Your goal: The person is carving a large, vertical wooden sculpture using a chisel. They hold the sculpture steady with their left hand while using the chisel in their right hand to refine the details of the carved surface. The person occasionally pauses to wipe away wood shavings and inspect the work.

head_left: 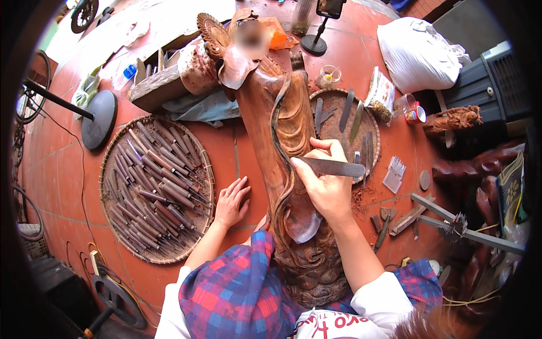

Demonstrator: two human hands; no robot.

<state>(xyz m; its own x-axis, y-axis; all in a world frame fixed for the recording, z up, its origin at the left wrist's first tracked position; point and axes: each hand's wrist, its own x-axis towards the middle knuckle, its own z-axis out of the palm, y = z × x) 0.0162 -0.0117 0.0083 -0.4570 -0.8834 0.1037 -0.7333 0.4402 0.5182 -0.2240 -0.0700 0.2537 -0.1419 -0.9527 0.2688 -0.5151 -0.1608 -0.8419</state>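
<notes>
Right hand (329, 186) grips one flat tool (337, 168); one carving (261, 130); two baskets (334, 130).

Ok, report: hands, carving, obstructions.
Right fingers grip flat tool over wooden carving. Left fingers spread, empty. Tool-filled basket left, apart from carving.

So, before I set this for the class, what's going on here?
The person's right hand grips a flat dark tool over a carved wooden figure. The left hand is open and empty, near a round woven tray full of slim handled tools. A smaller tray lies right of the figure.
</notes>
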